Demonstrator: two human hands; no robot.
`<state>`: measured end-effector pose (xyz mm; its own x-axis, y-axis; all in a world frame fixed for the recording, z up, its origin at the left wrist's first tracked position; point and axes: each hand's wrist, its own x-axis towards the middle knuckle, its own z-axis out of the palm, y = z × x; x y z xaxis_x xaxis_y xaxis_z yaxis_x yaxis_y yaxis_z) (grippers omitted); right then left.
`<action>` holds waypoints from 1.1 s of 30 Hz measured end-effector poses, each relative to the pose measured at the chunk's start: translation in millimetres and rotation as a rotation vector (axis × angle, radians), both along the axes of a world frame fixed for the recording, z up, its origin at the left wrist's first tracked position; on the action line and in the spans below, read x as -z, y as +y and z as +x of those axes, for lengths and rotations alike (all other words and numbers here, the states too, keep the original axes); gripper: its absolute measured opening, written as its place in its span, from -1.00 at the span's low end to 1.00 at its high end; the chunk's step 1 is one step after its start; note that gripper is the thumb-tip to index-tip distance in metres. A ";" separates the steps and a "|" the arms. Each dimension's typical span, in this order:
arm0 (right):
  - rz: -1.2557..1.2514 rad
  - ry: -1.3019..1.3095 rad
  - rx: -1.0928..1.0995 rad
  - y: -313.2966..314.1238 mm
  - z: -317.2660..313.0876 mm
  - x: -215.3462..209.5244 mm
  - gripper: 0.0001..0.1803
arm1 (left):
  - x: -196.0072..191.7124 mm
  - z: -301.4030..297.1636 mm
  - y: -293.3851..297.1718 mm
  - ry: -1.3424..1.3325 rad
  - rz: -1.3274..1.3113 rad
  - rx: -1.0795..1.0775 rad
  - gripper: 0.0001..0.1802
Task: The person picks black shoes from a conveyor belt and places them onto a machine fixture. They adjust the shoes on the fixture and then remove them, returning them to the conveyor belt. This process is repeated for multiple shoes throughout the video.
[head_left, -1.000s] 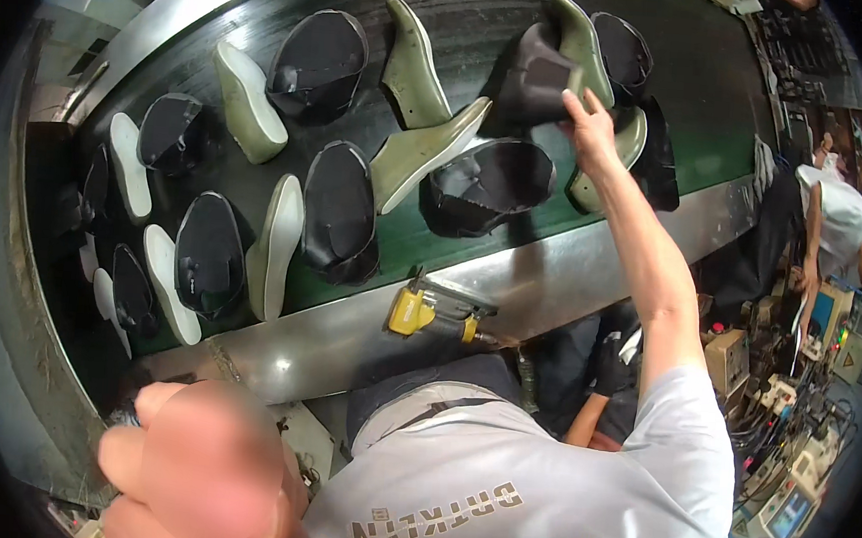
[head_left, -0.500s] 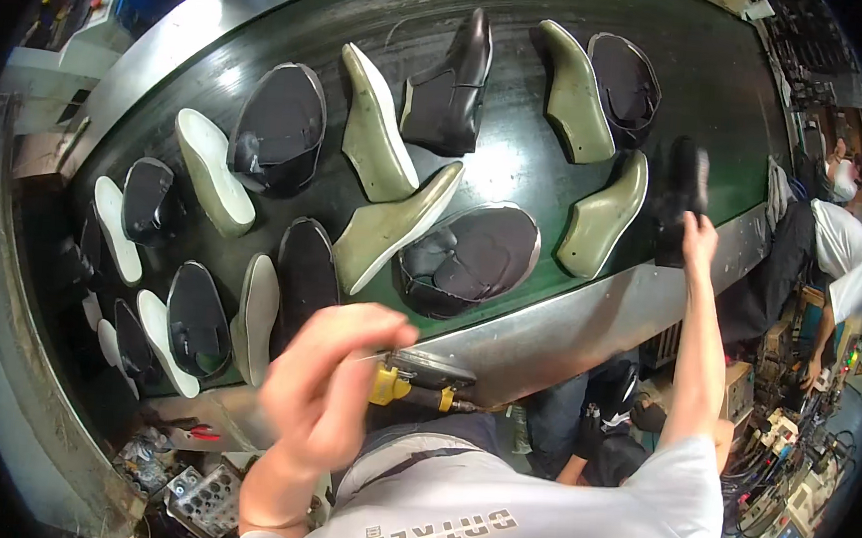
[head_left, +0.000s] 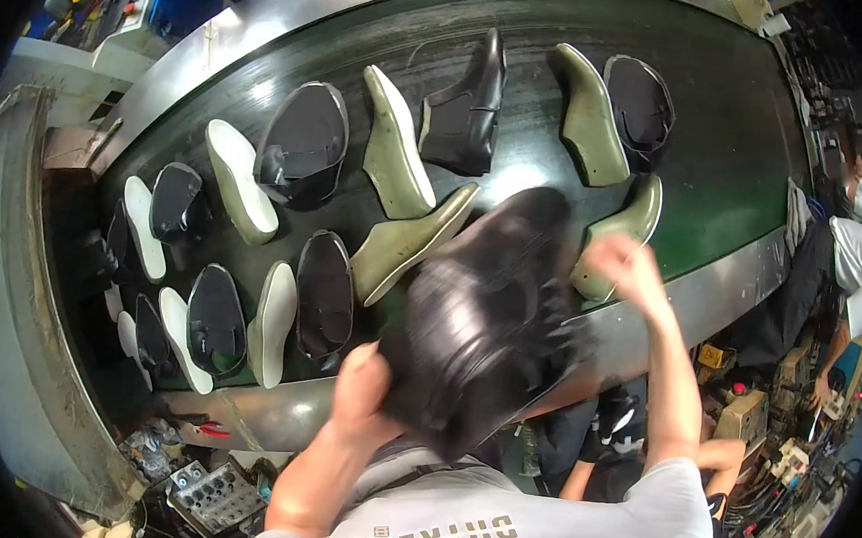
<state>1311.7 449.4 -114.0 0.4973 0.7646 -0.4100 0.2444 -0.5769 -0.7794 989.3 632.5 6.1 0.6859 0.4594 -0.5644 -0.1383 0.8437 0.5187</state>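
My left hand [head_left: 366, 394] is closed on the edge of a black leather boot [head_left: 487, 323], which is raised close to view and smeared by motion. Its bulk covers part of the green belt behind it. My right hand [head_left: 627, 267] is over the lower end of an olive shoe last [head_left: 641, 214]. Blur hides whether its fingers touch the last or hold anything. Another olive last with a white edge [head_left: 408, 245] lies just left of the raised boot. Beyond it, a black ankle boot [head_left: 465, 113] rests beside an upright-lying olive last [head_left: 390, 146].
The green conveyor belt [head_left: 721, 189] carries several more lasts and black uppers at left. A metal rail [head_left: 719, 299] edges its near side. Red-handled pliers [head_left: 208, 427] lie on the rail at left. At right, a person in a white top [head_left: 856, 259] is near machinery.
The black boot at the belt's right end is gone from there. A black boot is now in my left hand, raised before me. My right hand has moved left and nearer, toward the olive last.
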 end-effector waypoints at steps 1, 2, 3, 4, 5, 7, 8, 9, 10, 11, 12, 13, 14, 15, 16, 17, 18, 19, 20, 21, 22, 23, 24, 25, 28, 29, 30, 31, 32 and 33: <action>0.109 -0.281 0.267 5.5 28.7 25.5 -0.74 | -11.3 -28.2 3.3 0.105 0.035 0.009 -0.22; 0.156 -0.697 0.470 -0.7 64.0 60.7 -0.71 | -17.4 -62.0 7.5 0.170 0.040 0.046 -0.18; 0.027 -0.916 0.500 -5.2 90.9 76.1 -0.57 | -24.3 -95.4 10.8 0.240 0.044 0.078 -0.14; -0.239 -1.165 0.549 -15.1 111.1 105.5 -0.30 | -32.5 -116.3 7.2 0.203 0.223 0.020 -0.18; -0.522 -0.915 0.634 -4.1 112.8 115.7 -0.03 | -42.9 -137.9 -1.0 0.185 0.402 -0.063 -0.22; -0.369 -0.136 0.855 -68.0 176.4 185.1 -0.25 | -48.7 -190.8 1.2 0.250 0.556 -0.109 -0.30; -0.282 -0.108 0.778 -40.5 159.6 171.3 -0.36 | -60.0 -203.7 -10.3 0.420 0.519 -0.189 -0.27; -0.381 -0.245 0.727 -42.5 157.0 162.7 -0.39 | -71.6 -216.6 -11.0 0.555 0.469 -0.234 -0.24; -0.307 -0.210 0.751 -42.9 154.2 156.7 -0.45 | -78.8 -223.5 -11.3 0.587 0.490 -0.247 -0.26; -0.157 -0.101 0.753 -42.5 146.3 145.6 -0.50 | -78.9 -244.3 -13.7 0.592 0.517 -0.241 -0.32; -0.103 -0.117 0.668 -17.0 115.7 110.8 -0.53 | -79.1 -262.7 -22.1 0.657 0.531 -0.237 -0.38; 0.025 -0.185 0.541 -27.0 107.3 99.9 -0.53 | -79.1 -279.8 -23.1 0.695 0.545 -0.210 -0.45; 0.079 -0.307 0.417 -16.7 82.3 76.1 -0.52 | -86.6 -281.2 -26.0 0.794 0.595 -0.150 -0.57; 0.133 -0.425 0.311 -7.7 48.9 42.4 -0.51 | -81.1 -293.3 -30.2 0.949 0.620 -0.053 -0.64; 0.168 -0.472 0.241 0.9 18.7 13.5 -0.50 | -78.4 -297.6 -29.6 1.000 0.735 0.096 -0.70; 0.203 -0.514 0.170 9.1 -13.7 -13.7 -0.49 | -75.5 -299.2 -27.8 1.047 0.844 0.253 -0.76; 0.193 -0.604 0.157 16.1 -50.7 -44.2 -0.49 | -63.7 -309.1 -28.2 1.065 0.899 0.400 -0.77; 0.272 -0.630 0.085 26.3 -76.2 -67.8 -0.46 | -52.7 -320.7 -32.5 1.086 0.951 0.535 -0.75; 0.351 -0.656 0.015 32.7 -100.4 -87.7 -0.44 | -47.0 -326.6 -35.9 1.037 1.051 0.550 -0.76; 0.426 -0.683 -0.049 37.0 -126.0 -106.1 -0.41 | -44.2 -330.4 -37.4 0.982 1.154 0.570 -0.77; 0.487 -0.620 -0.036 42.9 -152.7 -124.0 -0.38 | -48.2 -335.6 -38.1 0.851 1.191 0.528 -0.79; 0.542 -0.566 -0.021 49.7 -180.0 -141.4 -0.36 | -53.0 -343.2 -39.6 0.709 1.112 0.472 -0.75; 0.592 -0.514 -0.003 54.0 -205.5 -152.7 -0.33 | -60.0 -349.3 -45.6 0.582 1.019 0.263 -0.73; 0.664 -0.489 0.021 61.0 -228.6 -158.5 -0.33 | -44.3 -370.2 -60.8 0.447 0.902 0.009 -0.65; 0.830 -0.350 0.087 87.3 -293.0 -156.9 -0.37 | -28.9 -381.7 -71.6 -0.072 0.450 -0.553 -0.60; 0.842 -0.264 0.127 92.4 -313.3 -151.8 -0.40 | -9.8 -396.4 -74.8 -0.280 0.357 -0.575 -0.60; 0.855 0.002 0.171 96.5 -331.9 -139.0 -0.42 | -2.8 -406.6 -84.8 -0.334 0.183 -0.617 -0.62; 0.842 0.292 0.238 99.3 -360.1 -130.4 -0.44 | 3.3 -417.6 -95.3 -0.386 0.008 -0.656 -0.62; 0.803 0.480 0.275 100.7 -388.0 -121.6 -0.49 | 18.9 -435.0 -104.6 -0.447 -0.062 -0.621 -0.68; 0.762 0.567 0.335 99.1 -410.5 -107.3 -0.53 | 28.3 -449.6 -113.2 -0.433 -0.132 -0.647 -0.71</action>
